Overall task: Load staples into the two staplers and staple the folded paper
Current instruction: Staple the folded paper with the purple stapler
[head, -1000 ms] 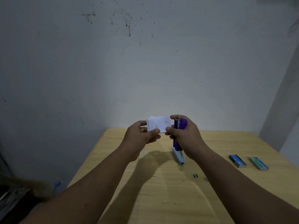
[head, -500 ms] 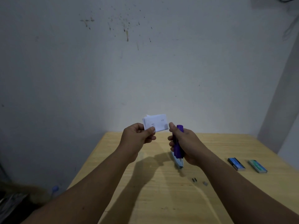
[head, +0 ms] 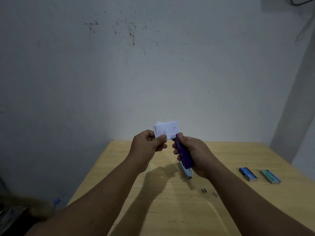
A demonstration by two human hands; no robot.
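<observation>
My left hand point(head: 148, 145) pinches a small folded white paper point(head: 167, 129) by its lower left corner and holds it up above the table. My right hand point(head: 194, 155) grips a purple stapler point(head: 183, 154), whose front end meets the paper's lower right corner. A second, light blue stapler point(head: 187, 173) lies on the wooden table point(head: 170, 210) right under my right hand, partly hidden by it.
A dark blue staple box point(head: 248, 173) and a green staple box point(head: 270, 176) lie side by side at the right of the table. Small loose staple strips point(head: 204, 190) rest near the middle. A stained grey wall stands behind the table.
Both hands have lifted the paper slightly. The purple stapler has tilted from upright to slanting, and its tip now touches the paper's lower right corner.
</observation>
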